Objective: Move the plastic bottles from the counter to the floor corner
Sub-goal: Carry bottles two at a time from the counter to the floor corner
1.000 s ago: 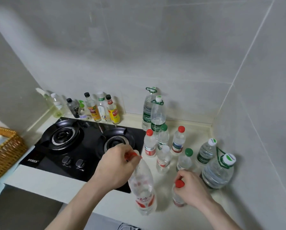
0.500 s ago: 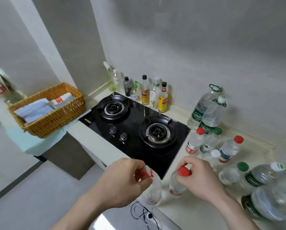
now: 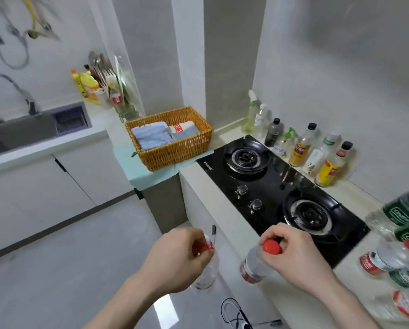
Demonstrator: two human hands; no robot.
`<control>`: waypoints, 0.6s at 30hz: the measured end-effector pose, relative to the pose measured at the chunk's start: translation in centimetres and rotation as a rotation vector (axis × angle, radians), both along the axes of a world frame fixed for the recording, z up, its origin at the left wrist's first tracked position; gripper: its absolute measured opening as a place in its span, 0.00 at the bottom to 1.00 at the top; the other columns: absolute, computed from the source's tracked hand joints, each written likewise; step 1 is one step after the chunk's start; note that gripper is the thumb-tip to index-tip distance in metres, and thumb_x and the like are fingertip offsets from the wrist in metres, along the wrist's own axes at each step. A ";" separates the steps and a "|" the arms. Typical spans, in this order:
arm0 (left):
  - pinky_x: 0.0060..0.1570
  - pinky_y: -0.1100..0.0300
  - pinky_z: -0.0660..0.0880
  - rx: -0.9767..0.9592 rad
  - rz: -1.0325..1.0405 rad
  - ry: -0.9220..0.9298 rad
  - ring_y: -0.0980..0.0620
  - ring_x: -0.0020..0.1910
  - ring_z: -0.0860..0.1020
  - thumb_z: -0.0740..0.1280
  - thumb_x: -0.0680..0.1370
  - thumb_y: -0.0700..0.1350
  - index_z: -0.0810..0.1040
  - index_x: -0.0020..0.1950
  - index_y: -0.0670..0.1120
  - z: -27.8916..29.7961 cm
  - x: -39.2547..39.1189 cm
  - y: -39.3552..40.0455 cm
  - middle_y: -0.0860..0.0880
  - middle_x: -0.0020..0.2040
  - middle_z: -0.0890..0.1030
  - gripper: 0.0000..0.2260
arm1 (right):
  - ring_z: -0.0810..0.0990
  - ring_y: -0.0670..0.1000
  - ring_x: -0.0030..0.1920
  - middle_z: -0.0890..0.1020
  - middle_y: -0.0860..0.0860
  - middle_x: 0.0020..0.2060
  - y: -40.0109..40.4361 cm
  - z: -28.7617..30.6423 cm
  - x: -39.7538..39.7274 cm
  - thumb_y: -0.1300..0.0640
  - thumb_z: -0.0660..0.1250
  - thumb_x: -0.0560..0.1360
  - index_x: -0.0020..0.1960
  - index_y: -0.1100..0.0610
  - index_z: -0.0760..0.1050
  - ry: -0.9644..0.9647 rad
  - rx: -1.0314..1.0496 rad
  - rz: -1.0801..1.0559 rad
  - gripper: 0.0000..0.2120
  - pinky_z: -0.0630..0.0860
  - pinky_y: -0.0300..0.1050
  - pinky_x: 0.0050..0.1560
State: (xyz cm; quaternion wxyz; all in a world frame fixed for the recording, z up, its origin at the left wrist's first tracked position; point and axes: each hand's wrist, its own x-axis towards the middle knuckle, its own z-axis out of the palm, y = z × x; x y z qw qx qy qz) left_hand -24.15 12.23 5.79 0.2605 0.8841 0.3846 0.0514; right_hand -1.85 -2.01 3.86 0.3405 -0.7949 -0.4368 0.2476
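Observation:
My left hand (image 3: 177,260) grips the red-capped neck of a clear plastic bottle (image 3: 205,276), which hangs below it over the floor, off the counter. My right hand (image 3: 293,257) holds a smaller clear bottle (image 3: 253,267) by its red cap, just above the counter's front edge. Several more clear plastic bottles (image 3: 398,252) with red or green labels stand blurred on the counter (image 3: 355,288) at the far right.
A black two-burner gas hob (image 3: 279,193) fills the counter's middle, with condiment bottles (image 3: 300,148) along the wall behind it. A wicker basket (image 3: 172,143) of folded cloths sits to the left, a sink (image 3: 30,129) further left. Grey floor (image 3: 63,264) lies below; a cable (image 3: 234,312) near the cabinet.
Both hands have lifted their bottles off the counter and swung left. My view has turned left, so the sink, the basket and the floor have come into sight.

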 end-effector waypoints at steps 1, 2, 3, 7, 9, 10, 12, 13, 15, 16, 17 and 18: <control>0.37 0.60 0.75 -0.006 0.019 0.002 0.56 0.39 0.77 0.64 0.76 0.59 0.76 0.41 0.53 -0.1 -1.1 0.9 0.57 0.39 0.80 0.12 | 0.73 0.43 0.29 0.81 0.42 0.37 1.2 0.1 -0.8 0.58 0.79 0.67 0.39 0.46 0.82 -0.008 -0.005 0.015 0.08 0.68 0.33 0.32; 0.36 0.61 0.73 -0.007 0.037 0.004 0.56 0.39 0.77 0.64 0.77 0.59 0.77 0.41 0.53 -0.1 -2.2 1.8 0.58 0.39 0.80 0.12 | 0.73 0.43 0.28 0.81 0.42 0.38 2.5 0.2 -1.6 0.58 0.79 0.67 0.39 0.46 0.82 -0.018 -0.011 0.026 0.08 0.69 0.33 0.31; 0.36 0.61 0.73 -0.007 0.054 0.005 0.56 0.39 0.77 0.64 0.77 0.59 0.77 0.40 0.53 -0.1 -3.3 2.6 0.57 0.39 0.80 0.12 | 0.72 0.43 0.27 0.81 0.41 0.38 3.8 0.2 -2.5 0.58 0.79 0.66 0.39 0.45 0.82 -0.029 -0.015 0.035 0.09 0.69 0.33 0.30; 0.33 0.64 0.68 -0.004 0.125 0.010 0.56 0.37 0.77 0.64 0.78 0.58 0.76 0.38 0.53 -0.4 -7.3 5.6 0.57 0.38 0.79 0.12 | 0.70 0.43 0.26 0.80 0.36 0.33 8.8 0.6 -5.7 0.59 0.78 0.66 0.39 0.45 0.82 -0.004 -0.029 0.099 0.09 0.69 0.33 0.29; 0.33 0.65 0.66 -0.005 0.168 0.013 0.57 0.37 0.77 0.65 0.78 0.58 0.75 0.38 0.54 -0.5 -9.0 6.8 0.57 0.38 0.79 0.12 | 0.71 0.43 0.25 0.78 0.34 0.30 11.0 0.8 -7.0 0.58 0.78 0.67 0.39 0.46 0.82 0.004 -0.044 0.151 0.08 0.68 0.33 0.30; 0.33 0.65 0.66 -0.010 0.199 0.015 0.57 0.37 0.77 0.65 0.78 0.58 0.75 0.37 0.54 -0.6 -9.9 7.3 0.57 0.38 0.79 0.13 | 0.71 0.43 0.25 0.78 0.34 0.29 12.1 0.9 -7.7 0.58 0.78 0.67 0.39 0.47 0.82 0.003 -0.052 0.180 0.08 0.67 0.33 0.29; 0.32 0.64 0.66 -0.025 0.269 0.016 0.58 0.37 0.77 0.65 0.78 0.58 0.73 0.35 0.55 -0.8 -11.3 8.3 0.57 0.37 0.79 0.13 | 0.71 0.43 0.25 0.77 0.34 0.27 14.4 1.2 -8.6 0.58 0.78 0.67 0.38 0.47 0.82 0.014 -0.045 0.242 0.07 0.67 0.32 0.29; 0.32 0.64 0.66 -0.033 0.308 0.011 0.57 0.36 0.77 0.65 0.77 0.58 0.73 0.34 0.55 -1.0 -11.9 8.8 0.57 0.37 0.80 0.14 | 0.70 0.44 0.24 0.77 0.34 0.26 15.6 1.3 -8.9 0.58 0.78 0.67 0.37 0.47 0.82 0.022 -0.040 0.273 0.07 0.67 0.32 0.29; 0.32 0.63 0.67 -0.044 0.398 0.002 0.58 0.36 0.77 0.65 0.77 0.59 0.73 0.35 0.55 -1.2 -13.0 9.8 0.57 0.36 0.80 0.14 | 0.70 0.44 0.24 0.77 0.35 0.26 18.4 1.1 -9.7 0.58 0.78 0.66 0.38 0.48 0.83 0.019 -0.051 0.339 0.07 0.68 0.32 0.28; 0.32 0.63 0.68 -0.047 0.426 0.006 0.58 0.36 0.77 0.65 0.77 0.59 0.73 0.35 0.55 -1.2 -13.4 10.1 0.57 0.35 0.79 0.14 | 0.71 0.44 0.25 0.78 0.35 0.28 19.3 1.2 -10.0 0.58 0.78 0.66 0.38 0.48 0.83 0.016 -0.053 0.359 0.07 0.69 0.33 0.28; 0.33 0.62 0.69 -0.053 0.470 0.008 0.58 0.36 0.77 0.65 0.78 0.59 0.74 0.36 0.54 -1.3 -13.9 10.5 0.58 0.35 0.79 0.14 | 0.72 0.44 0.26 0.79 0.35 0.30 20.6 1.0 -10.3 0.57 0.78 0.66 0.39 0.48 0.83 0.017 -0.061 0.398 0.06 0.72 0.34 0.29; 0.33 0.62 0.70 -0.058 0.519 0.009 0.58 0.36 0.77 0.65 0.78 0.59 0.74 0.36 0.54 -1.5 -14.4 10.9 0.58 0.35 0.79 0.14 | 0.74 0.44 0.28 0.80 0.36 0.33 22.0 0.7 -10.6 0.56 0.77 0.66 0.40 0.47 0.83 0.013 -0.067 0.445 0.06 0.75 0.38 0.31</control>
